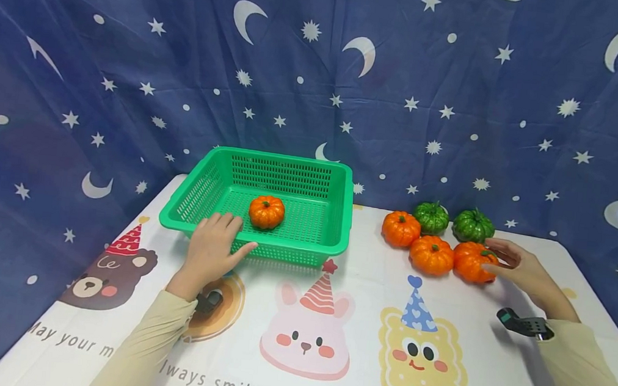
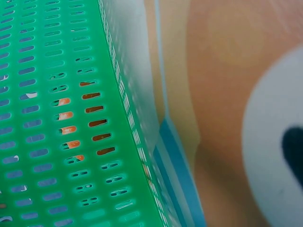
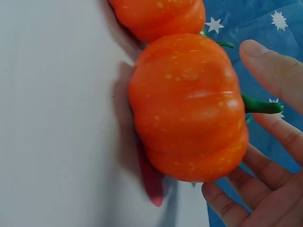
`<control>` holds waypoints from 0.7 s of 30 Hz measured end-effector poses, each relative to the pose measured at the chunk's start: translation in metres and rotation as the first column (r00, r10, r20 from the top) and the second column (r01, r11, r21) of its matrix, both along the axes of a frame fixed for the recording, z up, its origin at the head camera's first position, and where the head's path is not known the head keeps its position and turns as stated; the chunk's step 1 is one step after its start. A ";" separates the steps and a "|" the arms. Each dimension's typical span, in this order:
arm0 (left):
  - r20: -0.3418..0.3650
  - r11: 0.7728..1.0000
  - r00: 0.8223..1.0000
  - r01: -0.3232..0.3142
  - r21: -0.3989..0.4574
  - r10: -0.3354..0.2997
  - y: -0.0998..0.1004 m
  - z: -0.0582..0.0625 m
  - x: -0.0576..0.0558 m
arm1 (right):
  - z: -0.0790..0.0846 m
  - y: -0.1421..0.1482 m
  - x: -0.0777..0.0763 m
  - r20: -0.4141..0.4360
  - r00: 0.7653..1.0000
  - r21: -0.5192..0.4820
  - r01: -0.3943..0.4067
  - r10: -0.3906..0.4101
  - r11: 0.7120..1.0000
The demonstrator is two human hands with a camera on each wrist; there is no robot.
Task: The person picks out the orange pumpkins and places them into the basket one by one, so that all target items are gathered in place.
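Note:
A green plastic basket (image 1: 342, 217) stands at the back left with one small orange pumpkin (image 1: 267, 212) inside. My left hand (image 1: 213, 251) holds its front rim, fingers over the edge and thumb on the outer side. The left wrist view shows the slotted basket wall (image 2: 128, 189); no fingers appear there. On the right, my right hand (image 1: 523, 270) is beside the rightmost orange pumpkin (image 1: 474, 262). Its fingers (image 3: 272, 165) are spread around the stem side of that pumpkin (image 3: 189, 109); whether a fingertip touches cannot be told.
Two more orange pumpkins (image 1: 431, 256) and two green pumpkins (image 1: 431, 218) sit close beside the rightmost one. A white tablecloth (image 1: 364, 320) with cartoon prints covers the table. Behind hangs a dark blue cloth (image 1: 298, 63) with moons and stars.

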State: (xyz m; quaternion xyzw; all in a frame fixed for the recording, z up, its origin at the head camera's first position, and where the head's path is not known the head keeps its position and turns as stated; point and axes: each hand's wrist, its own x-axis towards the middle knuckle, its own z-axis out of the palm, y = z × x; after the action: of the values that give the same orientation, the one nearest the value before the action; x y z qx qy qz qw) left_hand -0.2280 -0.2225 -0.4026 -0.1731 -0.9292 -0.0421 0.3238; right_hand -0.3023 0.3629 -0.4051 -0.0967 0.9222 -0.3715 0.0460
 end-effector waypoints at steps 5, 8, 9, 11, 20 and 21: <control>-0.001 1.000 1.000 0.005 0.005 -0.005 0.000 -0.001 0.000 | -0.002 -0.005 -0.001 0.050 0.999 -0.015 0.020 -0.019 1.000; 0.005 1.000 1.000 0.005 0.006 -0.005 0.000 -0.001 0.000 | -0.004 -0.007 -0.002 0.065 0.998 -0.036 0.029 -0.026 0.999; 0.006 1.000 1.000 0.005 0.006 -0.005 0.000 0.000 0.000 | -0.005 -0.007 -0.002 0.067 0.997 -0.037 0.031 -0.028 0.999; 0.009 1.000 1.000 0.001 0.004 -0.001 0.000 0.000 0.000 | -0.006 -0.007 -0.003 0.062 0.998 -0.041 0.030 -0.028 0.999; 0.021 1.000 1.000 -0.005 0.007 0.005 0.001 0.003 0.001 | -0.017 -0.006 -0.005 0.036 0.999 0.005 0.024 -0.024 1.000; 0.023 1.000 1.000 -0.005 0.007 0.005 0.001 0.003 0.001 | -0.018 -0.005 -0.004 0.036 0.999 0.008 0.025 -0.026 1.000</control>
State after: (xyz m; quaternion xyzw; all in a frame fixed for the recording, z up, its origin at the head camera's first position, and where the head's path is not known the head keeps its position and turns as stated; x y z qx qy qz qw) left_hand -0.2266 -0.2210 -0.3998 -0.1689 -0.9332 -0.0466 0.3139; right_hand -0.3066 0.3576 -0.4229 -0.0780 0.9239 -0.3702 0.0581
